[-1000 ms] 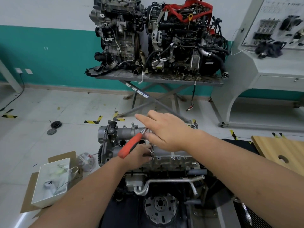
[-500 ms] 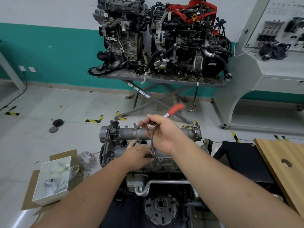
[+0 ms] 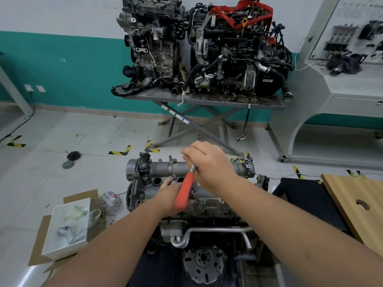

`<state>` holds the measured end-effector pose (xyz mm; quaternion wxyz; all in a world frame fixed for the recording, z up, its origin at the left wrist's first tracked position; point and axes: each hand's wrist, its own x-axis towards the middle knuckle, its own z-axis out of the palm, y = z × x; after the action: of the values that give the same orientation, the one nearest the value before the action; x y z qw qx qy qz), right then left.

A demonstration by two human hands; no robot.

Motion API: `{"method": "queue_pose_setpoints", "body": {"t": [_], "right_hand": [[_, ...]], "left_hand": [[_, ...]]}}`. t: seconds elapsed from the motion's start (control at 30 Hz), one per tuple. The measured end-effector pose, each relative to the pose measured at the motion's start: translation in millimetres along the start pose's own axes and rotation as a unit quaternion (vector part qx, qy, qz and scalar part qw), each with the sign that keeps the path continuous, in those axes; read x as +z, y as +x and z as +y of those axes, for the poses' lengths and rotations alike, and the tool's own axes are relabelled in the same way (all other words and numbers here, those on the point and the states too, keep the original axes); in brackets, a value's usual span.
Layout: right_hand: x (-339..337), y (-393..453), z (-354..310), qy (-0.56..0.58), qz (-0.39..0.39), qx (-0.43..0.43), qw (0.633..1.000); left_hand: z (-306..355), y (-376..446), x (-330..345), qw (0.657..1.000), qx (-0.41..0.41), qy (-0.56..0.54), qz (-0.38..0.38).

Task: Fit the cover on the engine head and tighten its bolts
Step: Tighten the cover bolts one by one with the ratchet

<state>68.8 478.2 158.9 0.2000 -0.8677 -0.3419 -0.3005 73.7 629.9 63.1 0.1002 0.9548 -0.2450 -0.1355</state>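
Cover (image 3: 207, 172) already seated on the engine head (image 3: 209, 206), centre of view, near the person; fitting looks done, bolt tightening under way. Right hand (image 3: 209, 164) closed round the head end of a ratchet wrench (image 3: 184, 191), its red handle angled down to the near left. An extension runs down to a bolt (image 3: 194, 200) on the cover's near edge. Left hand (image 3: 172, 195) rests on the cover beside that bolt; its fingers are partly hidden, so whether this grip holds anything cannot be told. How many bolts remain cannot be judged.

Containers: white box (image 3: 68, 224) on flattened cardboard (image 3: 39, 247) on the floor, left, holding thin clear plastic wrap and a small white part.
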Motion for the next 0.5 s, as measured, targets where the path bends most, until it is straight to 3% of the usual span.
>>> {"method": "queue_pose_setpoints", "body": {"t": [0.17,0.33,0.5], "right_hand": [[-22,5,-4,-0.007,-0.146,-0.024,0.989],[-41,12,13,-0.009,-0.247,-0.078,0.966],[-45,17,21,-0.015,-0.294,-0.108,0.95]], "left_hand": [[-6,1,8,0.996,0.02,-0.087,0.028],[-9,3,9,0.999,0.034,-0.035,0.021],[-8,5,10,1.0,0.02,0.0,0.02]]}}
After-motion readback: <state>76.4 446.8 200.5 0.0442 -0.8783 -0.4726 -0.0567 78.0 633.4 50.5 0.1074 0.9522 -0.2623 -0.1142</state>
